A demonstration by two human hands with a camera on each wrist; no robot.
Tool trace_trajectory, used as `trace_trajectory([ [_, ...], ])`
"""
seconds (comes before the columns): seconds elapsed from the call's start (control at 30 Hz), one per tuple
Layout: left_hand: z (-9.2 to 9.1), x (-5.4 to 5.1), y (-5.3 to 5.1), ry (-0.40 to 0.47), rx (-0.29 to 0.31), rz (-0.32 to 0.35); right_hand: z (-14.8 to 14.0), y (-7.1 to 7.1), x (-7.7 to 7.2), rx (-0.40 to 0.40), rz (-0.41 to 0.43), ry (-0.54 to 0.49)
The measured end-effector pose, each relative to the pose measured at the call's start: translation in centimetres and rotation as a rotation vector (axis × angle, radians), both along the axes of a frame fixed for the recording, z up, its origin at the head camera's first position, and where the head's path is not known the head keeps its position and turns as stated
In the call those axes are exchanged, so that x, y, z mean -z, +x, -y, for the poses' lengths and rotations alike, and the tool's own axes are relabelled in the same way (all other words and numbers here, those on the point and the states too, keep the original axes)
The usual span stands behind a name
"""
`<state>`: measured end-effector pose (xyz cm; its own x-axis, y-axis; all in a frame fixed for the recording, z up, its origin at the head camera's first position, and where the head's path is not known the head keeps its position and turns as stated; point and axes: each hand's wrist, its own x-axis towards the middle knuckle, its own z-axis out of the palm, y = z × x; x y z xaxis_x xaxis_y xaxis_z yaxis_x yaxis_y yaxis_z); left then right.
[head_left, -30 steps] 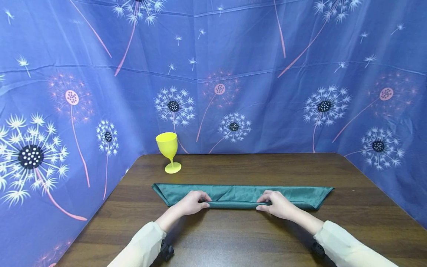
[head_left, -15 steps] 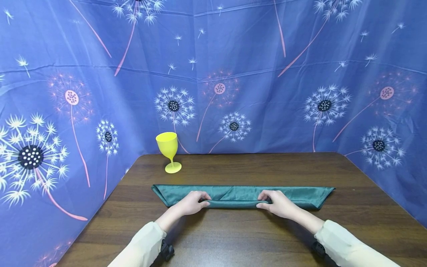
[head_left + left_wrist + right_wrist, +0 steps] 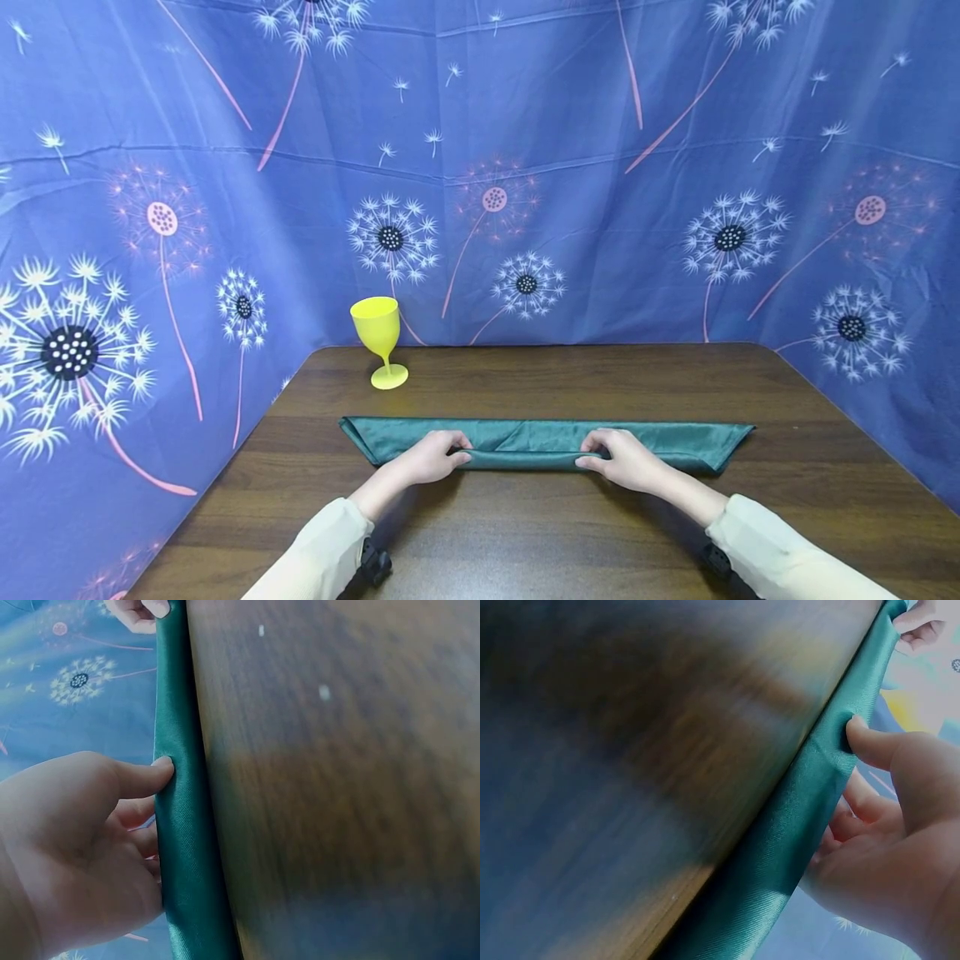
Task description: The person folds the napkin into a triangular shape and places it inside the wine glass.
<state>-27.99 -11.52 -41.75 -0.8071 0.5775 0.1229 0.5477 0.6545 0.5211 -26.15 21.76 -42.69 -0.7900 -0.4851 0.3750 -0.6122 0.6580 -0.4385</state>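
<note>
Green cloth [image 3: 528,440] shows both ends (in the head view alone).

Left grip [image 3: 427,457], right grip [image 3: 627,461] (apparently) curled

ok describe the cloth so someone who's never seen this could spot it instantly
Before the blue dandelion-print backdrop, on the brown table, find the yellow goblet. The cloth is a long crosswise strip in front, its near edge rolled and pinched by the left hand and right hand. It alone is green, with a sheen.
</note>
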Motion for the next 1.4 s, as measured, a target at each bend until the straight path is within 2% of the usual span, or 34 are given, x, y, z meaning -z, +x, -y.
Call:
trace_trajectory([
  [0.2,-0.04,-0.04,-0.05,-0.015,-0.001,-0.023,0.02,-0.12,-0.21,0.032,0.077,0.044],
  [0.53,-0.01,0.06,-0.16,-0.019,-0.003,-0.041,0.03,-0.10,-0.31,0.029,0.061,0.073],
  [0.73,0.02,-0.12,-0.04,-0.012,-0.014,-0.040,0.16,0.02,-0.57,0.030,0.085,0.046],
  [1.0,0.16,-0.12,0.00,-0.011,-0.005,-0.073,0.29,0.15,-0.74,0.033,0.092,0.029],
  [1.27,0.08,-0.22,0.19,0.021,-0.012,-0.029,0.12,0.07,-0.50,0.033,0.077,0.034],
  [1.4,0.05,-0.13,0.16,0.010,-0.009,-0.060,0.04,0.10,-0.44,0.020,0.088,0.036],
])
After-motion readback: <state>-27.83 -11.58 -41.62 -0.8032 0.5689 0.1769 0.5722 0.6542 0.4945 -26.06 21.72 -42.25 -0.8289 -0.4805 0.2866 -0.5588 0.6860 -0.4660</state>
